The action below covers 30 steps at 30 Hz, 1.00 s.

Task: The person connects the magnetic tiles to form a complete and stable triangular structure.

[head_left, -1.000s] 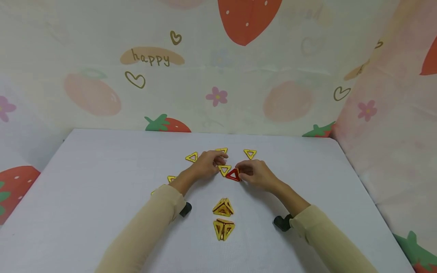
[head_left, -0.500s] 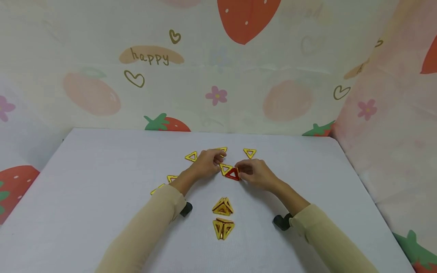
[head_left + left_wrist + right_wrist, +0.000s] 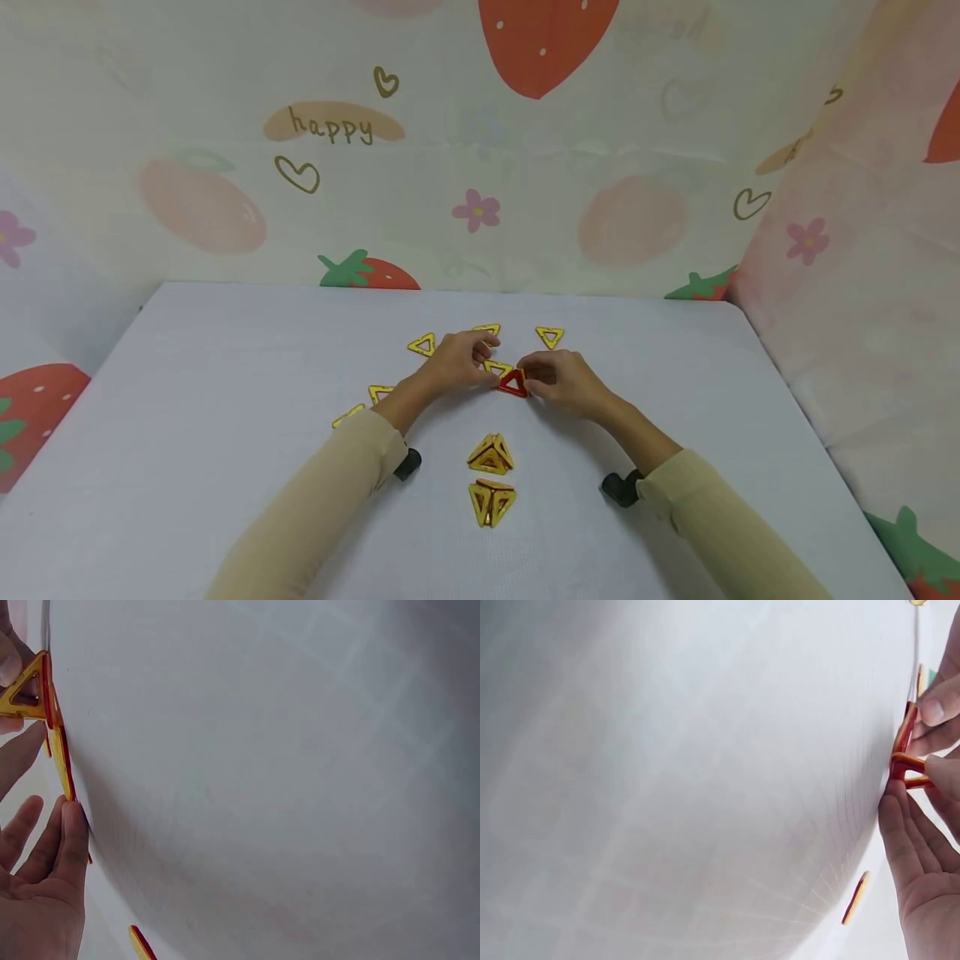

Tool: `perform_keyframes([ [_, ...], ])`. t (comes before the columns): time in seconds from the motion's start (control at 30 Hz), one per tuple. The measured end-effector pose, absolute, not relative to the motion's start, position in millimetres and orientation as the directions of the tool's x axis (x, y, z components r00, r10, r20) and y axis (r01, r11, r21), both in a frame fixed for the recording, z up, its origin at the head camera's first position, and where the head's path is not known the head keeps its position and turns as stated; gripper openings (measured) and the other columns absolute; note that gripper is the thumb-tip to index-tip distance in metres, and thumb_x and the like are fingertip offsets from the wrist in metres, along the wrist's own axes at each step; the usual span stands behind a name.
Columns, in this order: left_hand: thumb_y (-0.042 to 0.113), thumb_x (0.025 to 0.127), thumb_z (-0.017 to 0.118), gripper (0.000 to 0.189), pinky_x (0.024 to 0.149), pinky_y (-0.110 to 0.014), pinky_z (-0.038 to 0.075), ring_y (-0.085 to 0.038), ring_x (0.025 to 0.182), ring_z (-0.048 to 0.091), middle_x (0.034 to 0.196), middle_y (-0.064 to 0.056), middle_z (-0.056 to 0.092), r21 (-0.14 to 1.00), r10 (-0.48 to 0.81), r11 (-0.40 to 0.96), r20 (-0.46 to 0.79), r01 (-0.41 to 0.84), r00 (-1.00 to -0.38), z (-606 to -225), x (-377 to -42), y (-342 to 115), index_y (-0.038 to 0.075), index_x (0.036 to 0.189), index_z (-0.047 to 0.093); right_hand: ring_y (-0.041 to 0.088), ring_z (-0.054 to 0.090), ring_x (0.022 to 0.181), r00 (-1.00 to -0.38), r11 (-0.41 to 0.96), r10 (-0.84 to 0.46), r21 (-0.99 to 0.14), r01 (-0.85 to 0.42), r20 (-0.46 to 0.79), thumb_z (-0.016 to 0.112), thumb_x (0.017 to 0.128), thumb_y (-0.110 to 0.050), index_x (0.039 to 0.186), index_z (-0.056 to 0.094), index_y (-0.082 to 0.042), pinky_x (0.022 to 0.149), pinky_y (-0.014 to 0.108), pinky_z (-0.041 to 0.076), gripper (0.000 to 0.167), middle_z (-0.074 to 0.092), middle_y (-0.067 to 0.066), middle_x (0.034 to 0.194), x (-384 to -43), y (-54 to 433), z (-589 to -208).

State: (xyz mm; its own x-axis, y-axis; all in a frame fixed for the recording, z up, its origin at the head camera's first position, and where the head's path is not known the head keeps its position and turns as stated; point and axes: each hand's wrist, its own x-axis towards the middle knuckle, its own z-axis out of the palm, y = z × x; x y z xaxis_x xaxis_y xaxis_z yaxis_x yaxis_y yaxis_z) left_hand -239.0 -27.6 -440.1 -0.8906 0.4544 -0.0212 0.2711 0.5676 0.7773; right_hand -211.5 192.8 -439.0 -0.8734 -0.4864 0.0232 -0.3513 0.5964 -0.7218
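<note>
My left hand (image 3: 457,364) pinches a yellow triangular magnetic tile (image 3: 497,367), thumb at one side and a fingertip at the far end, as the left wrist view shows. My right hand (image 3: 566,383) grips a red triangular magnetic tile (image 3: 513,383) between thumb and fingers, right beside the yellow one. A raised triangle (image 3: 30,691) appears at the right fingers in the left wrist view. From the right wrist, the gripped tile (image 3: 904,766) meets the other tile (image 3: 905,731) at an angle. Fingers partly hide where they join.
Two yellow pyramids of tiles, one (image 3: 491,455) behind the other (image 3: 492,503), stand nearer on the white table (image 3: 225,500). Loose yellow triangles lie around: one at the right (image 3: 550,337), one behind the left hand (image 3: 487,329), several at the left (image 3: 422,344).
The yellow tile has shifted slightly right and up against the red one. My left thumb has moved right to the tile's near side. The right hand has barely moved.
</note>
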Motion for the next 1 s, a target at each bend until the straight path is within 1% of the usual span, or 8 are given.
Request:
perform_keyframes([
  [0.17,0.004,0.081,0.082,0.052,0.09,-0.034,0.051,-0.023,0.101,0.061,0.111,-0.014,0.066,0.781,0.457,0.556,-0.002,0.284,-0.889,-442,-238,-26,-0.002,0.127,0.061,0.026,0.067,0.108,-0.874,0.598,-0.486,-0.723,-0.346,0.017,0.066,0.092,-0.001,0.119,0.067,0.003,0.093,0.04,0.053,0.027,0.07,0.014,0.116,-211,193,-439],
  [0.4,0.008,0.083,0.08,0.053,0.094,-0.037,0.05,-0.022,0.106,0.06,0.115,-0.011,0.066,0.722,0.429,0.631,-0.02,0.283,-0.903,-442,-233,-21,0.005,0.131,0.06,0.025,0.067,0.107,-0.875,0.601,-0.484,-0.725,-0.337,0.006,0.067,0.092,-0.001,0.119,0.067,0.003,0.093,0.039,0.053,0.028,0.069,0.014,0.115,-211,193,-439],
  [0.6,0.01,0.083,0.08,0.053,0.092,-0.038,0.051,-0.023,0.099,0.059,0.11,-0.01,0.066,0.673,0.386,0.687,-0.017,0.274,-0.923,-439,-227,-17,0.007,0.132,0.059,0.025,0.067,0.106,-0.875,0.601,-0.484,-0.721,-0.344,0.013,0.067,0.092,-0.001,0.119,0.067,0.002,0.092,0.039,0.053,0.027,0.07,0.013,0.114,-211,192,-439],
  [0.87,0.007,0.084,0.079,0.05,0.091,-0.037,0.052,-0.023,0.098,0.06,0.109,-0.011,0.066,0.689,0.384,0.668,0.004,0.281,-0.923,-438,-224,-16,0.006,0.13,0.059,0.025,0.067,0.106,-0.872,0.603,-0.488,-0.716,-0.352,0.018,0.067,0.092,-0.001,0.119,0.068,0.001,0.092,0.04,0.053,0.027,0.07,0.013,0.115,-210,192,-438],
  [1.0,0.007,0.083,0.08,0.052,0.091,-0.037,0.052,-0.023,0.098,0.06,0.108,-0.011,0.066,0.692,0.376,0.664,0.018,0.283,-0.926,-440,-224,-16,0.005,0.131,0.058,0.025,0.067,0.106,-0.872,0.603,-0.489,-0.715,-0.353,0.018,0.067,0.092,-0.001,0.119,0.068,0.002,0.092,0.04,0.053,0.027,0.07,0.013,0.115,-211,192,-439],
])
